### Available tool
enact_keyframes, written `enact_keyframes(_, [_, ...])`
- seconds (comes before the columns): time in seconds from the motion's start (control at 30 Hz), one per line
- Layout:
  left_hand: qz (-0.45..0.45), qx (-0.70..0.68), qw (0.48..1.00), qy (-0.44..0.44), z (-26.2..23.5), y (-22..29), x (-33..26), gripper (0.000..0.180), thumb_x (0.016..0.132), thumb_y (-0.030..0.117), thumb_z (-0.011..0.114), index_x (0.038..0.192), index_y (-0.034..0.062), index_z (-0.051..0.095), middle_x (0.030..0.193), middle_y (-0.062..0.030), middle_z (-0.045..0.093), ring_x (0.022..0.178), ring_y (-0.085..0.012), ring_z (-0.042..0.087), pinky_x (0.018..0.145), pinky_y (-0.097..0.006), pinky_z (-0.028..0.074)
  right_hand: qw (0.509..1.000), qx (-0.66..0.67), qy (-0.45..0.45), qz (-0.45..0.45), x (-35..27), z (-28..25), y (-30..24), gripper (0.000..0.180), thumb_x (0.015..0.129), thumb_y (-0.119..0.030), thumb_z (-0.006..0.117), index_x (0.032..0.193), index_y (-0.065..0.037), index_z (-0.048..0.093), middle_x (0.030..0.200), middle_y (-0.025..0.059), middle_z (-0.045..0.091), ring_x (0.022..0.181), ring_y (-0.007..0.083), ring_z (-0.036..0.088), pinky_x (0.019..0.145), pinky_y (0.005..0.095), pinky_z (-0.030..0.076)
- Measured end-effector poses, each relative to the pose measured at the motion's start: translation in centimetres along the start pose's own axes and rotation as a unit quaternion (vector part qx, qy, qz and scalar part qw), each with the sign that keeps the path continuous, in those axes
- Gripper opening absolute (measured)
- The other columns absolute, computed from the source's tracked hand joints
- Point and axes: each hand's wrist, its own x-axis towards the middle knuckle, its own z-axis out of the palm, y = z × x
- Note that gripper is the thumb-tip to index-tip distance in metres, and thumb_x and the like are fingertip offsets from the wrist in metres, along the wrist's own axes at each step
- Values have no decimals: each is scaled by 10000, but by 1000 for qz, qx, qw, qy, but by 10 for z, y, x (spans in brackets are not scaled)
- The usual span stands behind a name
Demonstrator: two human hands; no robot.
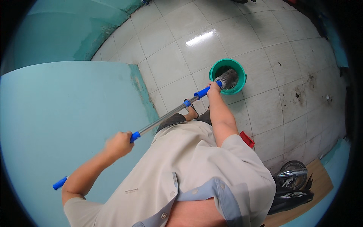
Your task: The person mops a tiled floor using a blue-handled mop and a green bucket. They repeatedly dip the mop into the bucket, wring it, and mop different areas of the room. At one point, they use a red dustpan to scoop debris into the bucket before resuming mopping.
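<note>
Because its grey, twisted-looking head [228, 78] sits down inside a green bucket [237, 90], I see the mop [164, 118] mostly as a long, slim metal pole with bright blue sleeves, slanting from the bucket down to the left. The head looks rough and ropy; the bucket hides its lower part. Near that end, my view shows the right hand [214, 89] closed around the blue section just above the head. Further up, the left hand [120, 144], slightly blurred, has its fingers curled tightly around the pole beside another blue sleeve; the blue end sticks out beyond the forearm. Around the bucket I see pale floor tiles [261, 109], with a light blue wall [68, 113] at left and a motorbike [293, 181] at lower right.
</note>
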Motion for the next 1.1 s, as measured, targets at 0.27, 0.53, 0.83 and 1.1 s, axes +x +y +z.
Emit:
enact_keyframes(0.27, [22,109,983,147,-9,-38,3,140,930,199,655,995,84,700,859,-192,731,812,-416,728,705,-522,587,999,35,-12,-16,-48,26,1,266,836,54,638,1080,111,548,967,192,672,677,296,691,591,388,614])
enact_keyframes(0.53, [62,222,927,297,-71,-34,-14,90,936,115,665,893,38,682,752,-178,713,700,-381,724,611,-470,568,997,75,23,15,-68,46,-20,259,903,-12,647,1108,109,546,959,178,680,677,278,694,611,368,631])
enact_keyframes(0.83, [39,309,889,335,-80,-28,-30,177,919,169,766,864,66,632,782,-94,731,746,-262,749,675,-390,575,992,116,-13,45,-61,44,-19,59,842,-25,614,855,-32,556,792,97,652,616,226,651,631,361,612])
enact_keyframes(1.1, [419,219,526,707,-60,-7,-56,266,824,157,879,982,47,696,1007,-147,724,999,-309,718,925,-400,587,958,181,-199,103,-63,22,-28,69,852,-79,560,810,-125,532,736,17,612,612,186,618,692,323,582])
